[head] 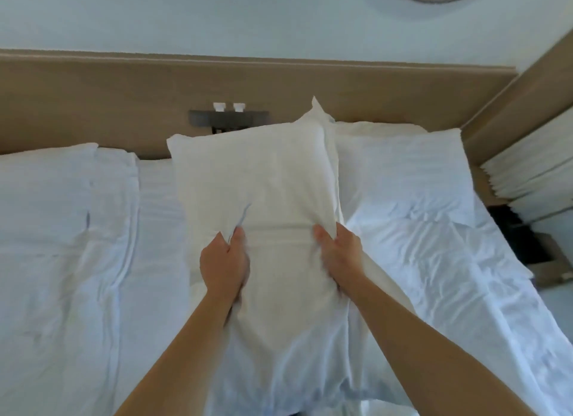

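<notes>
A white pillow [257,180] in a white case is held up lengthwise above the bed, its far end pointing at the headboard. My left hand [224,260] grips its left edge, thumb on top and fingers curled under the fabric. My right hand [339,251] grips the right edge in the same way. The loose open end of the case [291,353] hangs down toward me between my forearms.
Another white pillow [403,164] lies at the head of the bed on the right. A folded white duvet [62,229] covers the left side. A wooden headboard [124,99] carries a dark switch panel [228,118]. Curtains [533,167] and a dark gap beside the bed are at the right.
</notes>
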`<state>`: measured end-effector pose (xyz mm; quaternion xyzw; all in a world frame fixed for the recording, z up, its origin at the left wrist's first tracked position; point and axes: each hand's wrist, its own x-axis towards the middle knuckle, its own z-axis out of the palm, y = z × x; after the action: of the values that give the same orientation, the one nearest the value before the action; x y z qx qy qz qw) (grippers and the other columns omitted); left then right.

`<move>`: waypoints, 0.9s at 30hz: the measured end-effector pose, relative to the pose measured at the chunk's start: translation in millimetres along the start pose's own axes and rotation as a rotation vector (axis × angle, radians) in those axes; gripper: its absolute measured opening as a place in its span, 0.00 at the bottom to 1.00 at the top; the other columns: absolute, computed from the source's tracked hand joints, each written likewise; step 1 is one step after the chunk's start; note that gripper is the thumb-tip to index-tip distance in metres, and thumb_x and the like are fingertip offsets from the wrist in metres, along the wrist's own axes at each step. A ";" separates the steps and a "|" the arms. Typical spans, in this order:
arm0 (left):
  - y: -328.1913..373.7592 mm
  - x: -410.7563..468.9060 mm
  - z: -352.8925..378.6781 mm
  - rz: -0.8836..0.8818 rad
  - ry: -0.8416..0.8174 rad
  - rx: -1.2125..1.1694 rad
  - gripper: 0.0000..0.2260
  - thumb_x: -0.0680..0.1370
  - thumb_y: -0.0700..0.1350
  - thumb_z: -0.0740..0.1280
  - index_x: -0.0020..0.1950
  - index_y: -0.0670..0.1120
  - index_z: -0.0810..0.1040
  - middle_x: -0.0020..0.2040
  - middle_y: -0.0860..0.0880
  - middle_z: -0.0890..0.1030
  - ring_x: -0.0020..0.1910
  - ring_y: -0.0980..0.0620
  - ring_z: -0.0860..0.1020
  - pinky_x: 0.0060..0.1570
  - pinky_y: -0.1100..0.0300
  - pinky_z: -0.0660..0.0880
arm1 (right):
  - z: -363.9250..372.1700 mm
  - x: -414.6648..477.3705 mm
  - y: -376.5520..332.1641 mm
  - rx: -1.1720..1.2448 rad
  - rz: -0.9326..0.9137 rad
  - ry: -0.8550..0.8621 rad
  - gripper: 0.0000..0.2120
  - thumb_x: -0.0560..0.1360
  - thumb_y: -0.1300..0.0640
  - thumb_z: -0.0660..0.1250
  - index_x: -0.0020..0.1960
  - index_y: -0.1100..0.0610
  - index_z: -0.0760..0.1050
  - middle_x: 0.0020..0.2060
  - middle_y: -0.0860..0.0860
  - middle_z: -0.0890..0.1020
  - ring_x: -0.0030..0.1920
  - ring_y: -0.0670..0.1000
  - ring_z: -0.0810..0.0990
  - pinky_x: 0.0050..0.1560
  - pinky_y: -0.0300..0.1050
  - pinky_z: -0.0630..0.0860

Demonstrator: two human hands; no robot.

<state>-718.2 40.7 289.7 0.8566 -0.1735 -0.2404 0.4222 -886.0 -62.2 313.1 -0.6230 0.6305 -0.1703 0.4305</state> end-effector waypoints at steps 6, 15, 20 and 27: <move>57.5 -90.2 92.8 0.253 -0.263 0.013 0.14 0.81 0.53 0.59 0.47 0.44 0.78 0.45 0.47 0.82 0.46 0.44 0.78 0.47 0.55 0.70 | -122.8 -39.8 95.8 0.131 0.093 0.300 0.12 0.75 0.43 0.65 0.49 0.50 0.79 0.39 0.46 0.84 0.43 0.48 0.82 0.49 0.49 0.79; 73.5 -132.4 188.9 0.487 -0.709 0.586 0.19 0.79 0.59 0.56 0.65 0.49 0.68 0.62 0.45 0.74 0.63 0.42 0.72 0.57 0.48 0.70 | -220.9 -57.1 203.7 -0.310 0.457 0.247 0.26 0.78 0.37 0.57 0.71 0.50 0.65 0.61 0.56 0.75 0.61 0.59 0.75 0.63 0.57 0.71; 30.4 -100.2 169.9 0.569 -0.667 0.952 0.35 0.79 0.65 0.53 0.79 0.49 0.46 0.80 0.45 0.48 0.78 0.42 0.50 0.72 0.40 0.54 | -196.7 -60.0 211.3 -0.765 0.528 0.050 0.36 0.78 0.31 0.45 0.79 0.45 0.37 0.80 0.53 0.46 0.78 0.61 0.44 0.72 0.68 0.49; 10.4 -36.4 102.2 0.582 -0.559 1.081 0.34 0.80 0.65 0.50 0.79 0.49 0.45 0.80 0.45 0.48 0.78 0.41 0.49 0.72 0.38 0.55 | -110.5 -27.6 160.5 -0.944 0.324 -0.116 0.34 0.79 0.32 0.42 0.79 0.45 0.36 0.79 0.54 0.43 0.78 0.61 0.41 0.73 0.69 0.46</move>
<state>-806.3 -12.6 253.8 0.7714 -0.5960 -0.2088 -0.0791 -1076.0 -45.3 264.7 -0.6524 0.7024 0.2373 0.1571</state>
